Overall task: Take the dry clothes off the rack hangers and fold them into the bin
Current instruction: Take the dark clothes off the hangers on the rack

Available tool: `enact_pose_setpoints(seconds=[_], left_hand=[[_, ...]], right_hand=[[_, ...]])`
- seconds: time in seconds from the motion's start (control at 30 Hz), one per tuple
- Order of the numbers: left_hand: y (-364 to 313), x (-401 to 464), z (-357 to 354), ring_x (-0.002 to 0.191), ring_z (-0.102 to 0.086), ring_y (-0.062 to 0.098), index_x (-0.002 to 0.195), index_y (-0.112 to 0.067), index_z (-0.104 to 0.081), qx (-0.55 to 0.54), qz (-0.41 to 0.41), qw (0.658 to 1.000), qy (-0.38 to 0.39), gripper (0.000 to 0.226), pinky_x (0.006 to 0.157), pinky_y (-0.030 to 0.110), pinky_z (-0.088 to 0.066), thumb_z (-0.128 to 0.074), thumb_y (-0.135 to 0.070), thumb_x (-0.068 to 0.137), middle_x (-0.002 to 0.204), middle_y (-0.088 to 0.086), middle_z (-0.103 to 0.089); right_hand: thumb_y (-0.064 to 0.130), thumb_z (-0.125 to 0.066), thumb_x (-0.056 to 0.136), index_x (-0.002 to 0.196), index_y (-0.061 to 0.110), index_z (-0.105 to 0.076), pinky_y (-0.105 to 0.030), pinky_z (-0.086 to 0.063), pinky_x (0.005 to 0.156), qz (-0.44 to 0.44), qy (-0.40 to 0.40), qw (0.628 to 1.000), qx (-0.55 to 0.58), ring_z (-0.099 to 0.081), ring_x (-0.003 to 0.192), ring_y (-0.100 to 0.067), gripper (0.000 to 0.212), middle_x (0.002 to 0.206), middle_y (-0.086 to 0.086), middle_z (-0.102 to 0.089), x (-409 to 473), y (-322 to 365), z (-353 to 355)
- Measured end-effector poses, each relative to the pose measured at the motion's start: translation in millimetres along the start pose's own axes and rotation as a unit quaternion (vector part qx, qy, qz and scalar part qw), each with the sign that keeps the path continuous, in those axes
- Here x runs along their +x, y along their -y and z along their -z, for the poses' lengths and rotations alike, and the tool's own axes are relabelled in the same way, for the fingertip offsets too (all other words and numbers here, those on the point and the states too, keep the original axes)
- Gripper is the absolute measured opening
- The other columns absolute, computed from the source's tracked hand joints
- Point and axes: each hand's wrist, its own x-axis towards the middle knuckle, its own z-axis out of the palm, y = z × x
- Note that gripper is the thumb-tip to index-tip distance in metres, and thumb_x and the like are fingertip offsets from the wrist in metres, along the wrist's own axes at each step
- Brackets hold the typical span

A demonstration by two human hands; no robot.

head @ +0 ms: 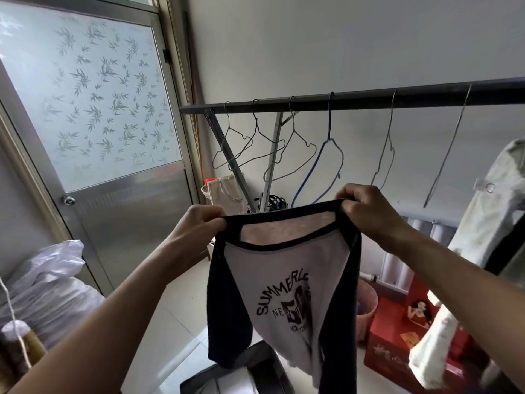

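A white T-shirt [287, 294] with dark sleeves, a dark collar and a "SUMMER" print hangs in front of me, off its hanger. My left hand [196, 223] pinches its left shoulder and my right hand [366, 209] pinches its right shoulder, holding it spread below the dark rack bar [355, 100]. Several bare wire hangers [287, 149] hang on the bar, one of them blue [329, 155]. A pale garment [491, 211] still hangs at the far right. The dark bin [255, 373] sits on the floor below the shirt, partly hidden by it.
A frosted glass door [93, 115] stands at the left, with a white plastic sack [48, 288] beside it. Red boxes [397, 334] and a pink basket [366, 308] lie on the floor at the right. A paper bag [224, 189] leans by the rack legs.
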Motion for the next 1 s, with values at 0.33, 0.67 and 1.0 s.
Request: enact_pose_setpoints(seconds=[0.33,0.67,1.0], left_hand=[[-12.7,-6.5,-2.3,0.053,-0.037,0.010,0.065,-0.012,-0.046,-0.202,0.014,0.979,0.038,0.016,0.045,0.019,-0.032,-0.058,-0.022,0.069,0.058,-0.002,-0.040],[-3.8,-9.2,25.7,0.065,-0.048,0.020,0.082,-0.002,-0.053,-0.296,0.122,0.936,0.146,0.042,0.059,0.028,-0.044,-0.059,-0.036,0.059,0.072,0.012,-0.052],[-5.7,-17.9,43.4,0.057,-0.051,0.015,0.078,0.000,-0.057,-0.280,0.047,0.946,0.158,0.036,0.051,0.022,-0.046,-0.059,-0.019,0.047,0.066,0.008,-0.052]], right_hand=[[0.009,-0.048,0.093,0.078,0.005,-0.069,-0.025,-0.042,0.067,-0.032,0.102,0.992,0.070,-0.056,0.069,-0.012,0.026,0.071,-0.004,-0.062,-1.1,0.9,3.7],[0.039,-0.050,0.083,0.093,-0.002,-0.064,-0.028,-0.046,0.073,0.037,0.262,0.960,0.087,-0.060,0.077,-0.016,0.044,0.086,-0.008,-0.065,0.7,10.1,21.2],[0.001,-0.055,0.093,0.104,0.008,-0.067,-0.026,-0.050,0.078,0.025,0.322,0.942,0.088,-0.065,0.089,-0.015,0.018,0.099,-0.008,-0.070,2.8,-0.5,36.7]])
